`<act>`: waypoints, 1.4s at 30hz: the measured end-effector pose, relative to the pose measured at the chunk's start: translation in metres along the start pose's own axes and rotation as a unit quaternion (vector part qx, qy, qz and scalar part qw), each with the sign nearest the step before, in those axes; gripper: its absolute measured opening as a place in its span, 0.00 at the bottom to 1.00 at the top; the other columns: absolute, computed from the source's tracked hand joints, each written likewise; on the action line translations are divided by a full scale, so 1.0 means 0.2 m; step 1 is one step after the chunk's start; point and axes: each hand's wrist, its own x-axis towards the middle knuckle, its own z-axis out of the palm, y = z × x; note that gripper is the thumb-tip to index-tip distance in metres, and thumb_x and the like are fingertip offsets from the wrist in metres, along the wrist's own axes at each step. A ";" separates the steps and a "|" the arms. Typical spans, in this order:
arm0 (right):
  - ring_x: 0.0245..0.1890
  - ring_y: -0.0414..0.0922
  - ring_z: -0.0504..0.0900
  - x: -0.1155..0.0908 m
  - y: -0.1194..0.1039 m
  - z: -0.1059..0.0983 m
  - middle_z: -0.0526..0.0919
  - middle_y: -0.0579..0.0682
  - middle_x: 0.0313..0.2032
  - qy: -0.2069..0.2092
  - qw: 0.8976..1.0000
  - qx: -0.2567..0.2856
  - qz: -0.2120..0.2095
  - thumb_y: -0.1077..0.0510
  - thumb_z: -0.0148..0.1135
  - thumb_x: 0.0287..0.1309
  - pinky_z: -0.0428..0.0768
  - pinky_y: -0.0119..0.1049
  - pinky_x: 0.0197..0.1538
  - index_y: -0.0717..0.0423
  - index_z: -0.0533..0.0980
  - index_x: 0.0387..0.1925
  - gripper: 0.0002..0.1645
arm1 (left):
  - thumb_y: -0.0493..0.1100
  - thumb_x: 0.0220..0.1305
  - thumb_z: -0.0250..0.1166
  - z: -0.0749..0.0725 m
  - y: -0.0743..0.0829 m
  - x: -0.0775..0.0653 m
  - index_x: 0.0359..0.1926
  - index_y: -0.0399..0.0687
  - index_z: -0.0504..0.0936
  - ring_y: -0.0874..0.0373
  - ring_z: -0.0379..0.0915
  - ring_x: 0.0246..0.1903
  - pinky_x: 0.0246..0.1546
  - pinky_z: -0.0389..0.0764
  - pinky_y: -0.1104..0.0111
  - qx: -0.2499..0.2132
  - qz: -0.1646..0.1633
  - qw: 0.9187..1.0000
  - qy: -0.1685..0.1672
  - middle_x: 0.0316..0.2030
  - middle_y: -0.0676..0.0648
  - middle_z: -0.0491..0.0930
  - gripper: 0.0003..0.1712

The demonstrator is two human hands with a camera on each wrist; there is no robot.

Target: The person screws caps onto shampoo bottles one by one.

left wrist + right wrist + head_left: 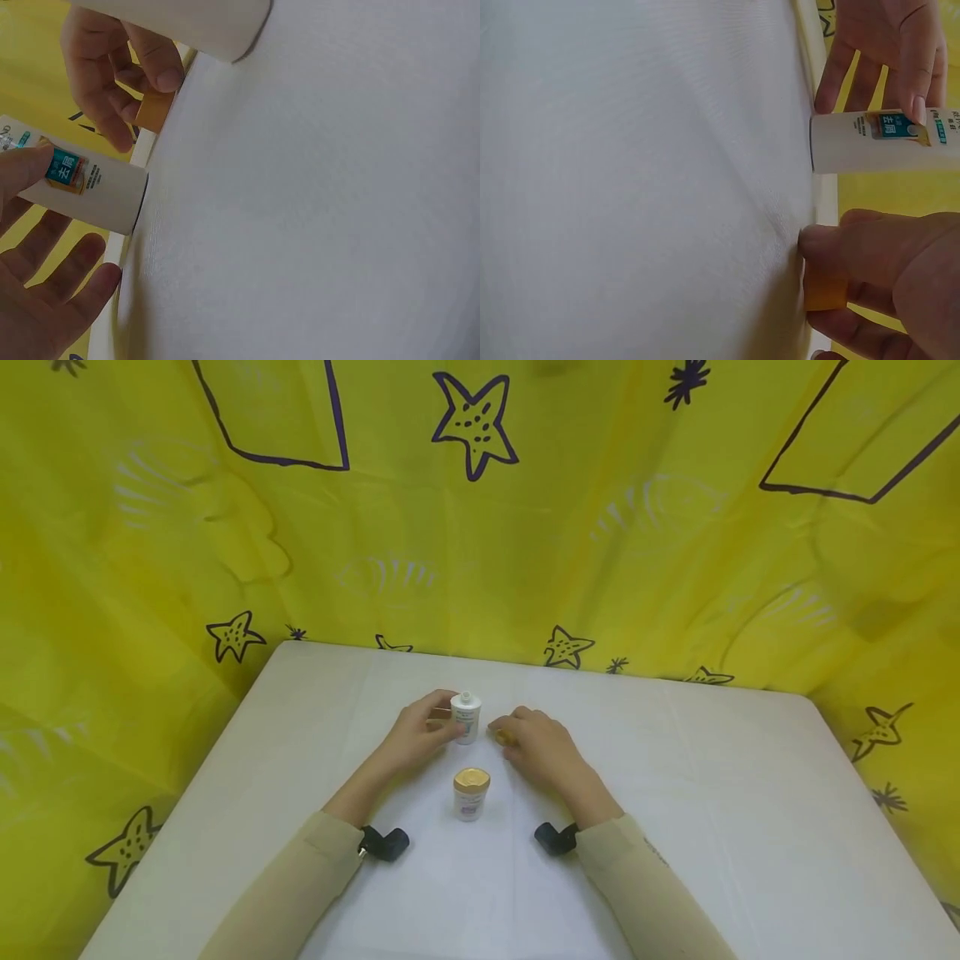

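Upright on the table, a white shampoo bottle (pixel 468 713) shows a bare neck at its top. My left hand (pixel 417 732) holds it at the side, the thumb on the teal label (pixel 66 166) and the lower fingers spread. Just to the right, my right hand (pixel 542 745) pinches a gold cap (pixel 826 289) low at the table surface between thumb and fingers. Nearer to me stands a second white bottle (pixel 470 800) with its gold cap on; neither hand touches it. Its lower part crosses the top of the left wrist view.
A white cloth covers the table (pixel 720 827). Behind it hangs a yellow curtain (pixel 525 543) with starfish drawings. Each wrist carries a small black camera (pixel 386 843), close to the table near the capped bottle.
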 end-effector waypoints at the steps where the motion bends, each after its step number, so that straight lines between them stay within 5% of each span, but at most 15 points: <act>1: 0.42 0.45 0.79 0.00 0.00 0.00 0.82 0.44 0.43 0.003 1.000 0.002 0.001 0.60 0.68 0.60 0.80 0.41 0.45 0.42 0.81 0.55 0.21 | 0.44 0.67 0.67 0.00 0.00 0.00 0.62 0.49 0.74 0.45 0.75 0.59 0.61 0.76 0.51 0.005 -0.001 1.000 0.003 0.58 0.43 0.78 0.24; 8: 0.42 0.44 0.80 0.00 -0.01 0.02 0.83 0.43 0.41 0.022 0.999 0.018 0.022 0.60 0.69 0.60 0.81 0.42 0.47 0.42 0.83 0.50 0.17 | 0.47 0.69 0.65 0.03 0.00 0.00 0.59 0.53 0.75 0.47 0.77 0.57 0.59 0.78 0.53 0.016 -0.021 1.000 0.017 0.56 0.45 0.80 0.20; 19: 0.45 0.44 0.80 -0.04 -0.04 -0.04 0.83 0.42 0.47 0.044 0.990 0.105 0.080 0.56 0.68 0.61 0.80 0.44 0.51 0.40 0.82 0.53 0.18 | 0.45 0.69 0.65 0.01 0.02 -0.05 0.59 0.50 0.76 0.52 0.78 0.54 0.55 0.82 0.60 0.012 0.020 0.998 0.053 0.55 0.48 0.80 0.19; 34: 0.39 0.39 0.81 -0.17 -0.11 -0.25 0.85 0.41 0.45 0.127 0.972 0.197 -0.016 0.56 0.71 0.58 0.83 0.40 0.40 0.48 0.81 0.52 0.19 | 0.46 0.69 0.65 -0.09 0.18 -0.19 0.61 0.50 0.74 0.50 0.76 0.52 0.54 0.82 0.58 -0.035 0.061 0.997 0.030 0.55 0.47 0.78 0.22; 42: 0.40 0.37 0.81 -0.22 -0.16 -0.30 0.85 0.39 0.46 0.141 0.967 0.208 -0.051 0.54 0.72 0.58 0.84 0.42 0.38 0.49 0.81 0.52 0.19 | 0.42 0.69 0.65 -0.11 0.26 -0.26 0.59 0.50 0.76 0.53 0.78 0.50 0.53 0.82 0.55 -0.030 0.113 0.993 0.016 0.53 0.49 0.80 0.19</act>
